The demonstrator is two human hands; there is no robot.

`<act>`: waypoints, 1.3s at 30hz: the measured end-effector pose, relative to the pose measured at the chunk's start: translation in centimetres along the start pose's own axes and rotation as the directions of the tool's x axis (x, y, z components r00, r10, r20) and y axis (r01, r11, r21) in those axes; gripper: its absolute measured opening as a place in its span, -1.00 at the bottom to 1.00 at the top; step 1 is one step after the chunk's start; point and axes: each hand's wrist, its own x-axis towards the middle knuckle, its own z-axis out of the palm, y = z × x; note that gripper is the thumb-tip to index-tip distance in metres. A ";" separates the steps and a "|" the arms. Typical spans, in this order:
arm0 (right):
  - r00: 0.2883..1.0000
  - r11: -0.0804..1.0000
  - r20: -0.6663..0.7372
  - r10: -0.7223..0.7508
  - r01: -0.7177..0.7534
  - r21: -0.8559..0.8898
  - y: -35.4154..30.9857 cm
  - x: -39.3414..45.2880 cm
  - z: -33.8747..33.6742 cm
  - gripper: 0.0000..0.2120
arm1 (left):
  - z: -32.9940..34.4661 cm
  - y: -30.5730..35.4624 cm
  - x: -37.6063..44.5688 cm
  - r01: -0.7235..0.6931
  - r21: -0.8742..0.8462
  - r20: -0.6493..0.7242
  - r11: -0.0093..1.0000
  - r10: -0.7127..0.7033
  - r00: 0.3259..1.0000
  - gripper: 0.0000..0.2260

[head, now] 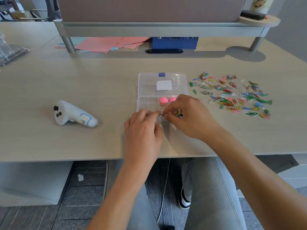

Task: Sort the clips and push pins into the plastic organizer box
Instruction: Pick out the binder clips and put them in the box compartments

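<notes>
Nearest the camera, grey trouser legs and one dark shoe with a white sole show below the front edge of the desk. Both forearms reach forward over that edge. The left hand and the right hand meet above the near compartments of the clear plastic organizer box. The fingers of the left hand are curled, their tips closed on a small metal piece; the right-hand fingertips pinch the same piece from the opposite side. The right hand also holds several small items, one of them gold-coloured, against its curled fingers; what kind they are cannot be told. The organizer box lies open on the desk, its lid folded back flat on the far side, with a white label and a blue latch. Two pink round-headed push pins sit in a far compartment of the tray. To the right of the box, a spread of coloured paper clips lies loose on the desk, with a few grey binder clips at its near-left margin. Well to the left rests a white handheld controller with black buttons. At the far side of the desk, pink and blue paper sheets and a blue crate lie under a raised shelf.
</notes>
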 end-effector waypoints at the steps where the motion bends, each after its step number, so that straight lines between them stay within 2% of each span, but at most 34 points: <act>1: 1.000 1.000 0.015 -0.009 0.009 -0.019 0.0 0.2 -0.1 -0.92 | 0.0 0.0 0.0 -0.007 0.005 0.005 1.000 0.007 1.000 -0.64; 10: 0.986 0.998 0.159 -0.043 0.048 -0.027 -0.1 1.4 -1.1 -0.94 | 0.2 0.0 -0.2 -0.036 0.035 -0.014 0.999 0.037 0.999 -0.66; 28: 0.958 0.997 0.276 -0.080 0.078 0.021 0.4 2.1 -1.9 -0.93 | 0.4 -0.1 -0.2 -0.030 0.037 -0.018 0.999 0.030 0.999 -0.71; 35: 0.954 0.988 0.273 -0.123 0.145 -0.059 0.1 2.0 -2.0 -0.91 | 0.5 0.0 -0.1 -0.040 0.071 -0.002 0.997 0.041 0.999 -0.73; 39: 0.966 0.985 0.205 -0.156 0.167 -0.033 0.4 2.0 -1.9 -0.91 | 0.2 0.2 -0.1 -0.037 0.092 0.014 0.995 0.036 0.999 -0.69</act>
